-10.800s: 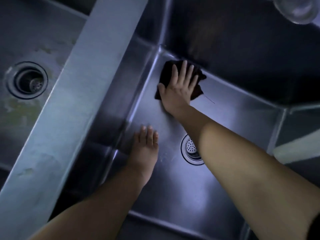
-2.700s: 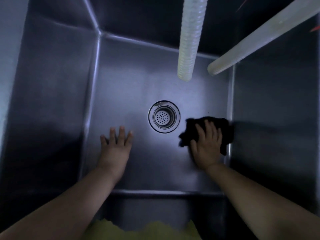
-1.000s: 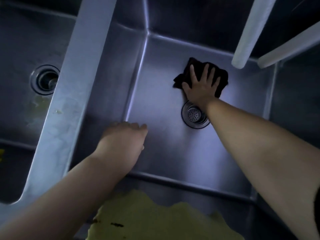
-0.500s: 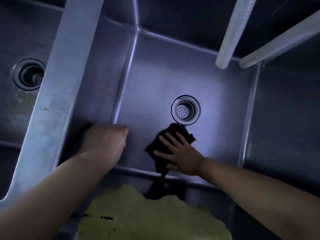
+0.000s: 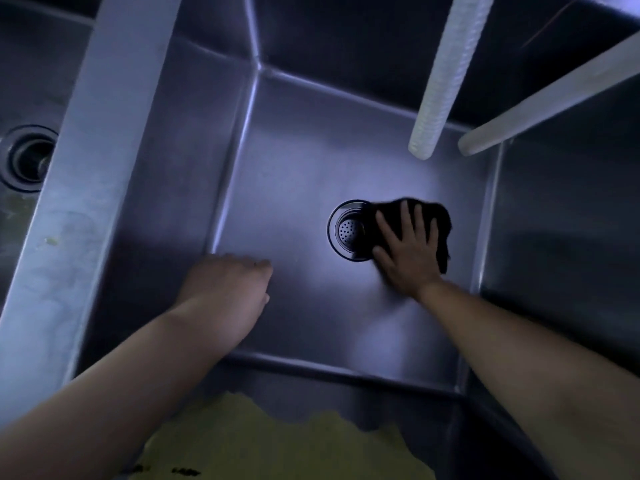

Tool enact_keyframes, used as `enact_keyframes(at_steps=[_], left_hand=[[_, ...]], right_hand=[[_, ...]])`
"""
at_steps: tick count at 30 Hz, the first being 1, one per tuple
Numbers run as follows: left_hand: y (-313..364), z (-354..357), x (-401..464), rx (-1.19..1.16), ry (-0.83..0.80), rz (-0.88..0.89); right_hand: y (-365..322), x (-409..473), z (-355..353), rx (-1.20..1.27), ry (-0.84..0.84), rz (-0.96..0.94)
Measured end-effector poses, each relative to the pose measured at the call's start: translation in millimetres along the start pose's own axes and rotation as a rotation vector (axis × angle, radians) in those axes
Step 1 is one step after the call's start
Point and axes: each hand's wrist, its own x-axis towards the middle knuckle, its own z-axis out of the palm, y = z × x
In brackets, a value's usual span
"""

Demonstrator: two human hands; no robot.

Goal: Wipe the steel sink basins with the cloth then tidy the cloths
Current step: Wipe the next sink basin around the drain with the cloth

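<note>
Cloth (image 5: 438, 216) lies at three o'clock of the drain (image 5: 349, 230), flat under the right hand (image 5: 407, 258), whose grip is spread open to rub. The left hand (image 5: 225, 292) leans on the basin floor (image 5: 304, 188), fingers tucked under, holding nothing.

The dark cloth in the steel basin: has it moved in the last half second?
Yes. The dark cloth was on the near side of the round drain strainer; now it lies at the strainer's right, overlapping its rim.

Dark cloth (image 5: 438, 223): crumpled, laid flat on the floor of the steel basin (image 5: 294, 188), overlapping the right edge of the drain (image 5: 348, 230).
</note>
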Motion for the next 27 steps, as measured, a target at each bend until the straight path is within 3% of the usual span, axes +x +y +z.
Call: enact_keyframes(at_steps=[9, 13, 18, 22, 27], left_hand=[[19.2, 8.7, 19.5, -0.012, 0.006, 0.010], [18.8, 9.7, 17.0, -0.019, -0.005, 0.013], [9.3, 5.2, 10.6, -0.035, -0.006, -0.003], [6.4, 4.7, 4.8, -0.053, -0.047, -0.009], [8.2, -3.7, -1.4, -0.071, -0.076, 0.009]], right_hand=[[-0.4, 115.1, -45.4, -0.052, -0.043, -0.013], [17.4, 84.5, -35.3, -0.025, -0.045, 0.094], [24.9, -10.9, -6.9, -0.034, -0.162, 0.146], [0.0, -84.1, 19.8, -0.065, -0.199, -0.008], [0.6, -146.5, 34.1, -0.224, -0.193, -0.474]])
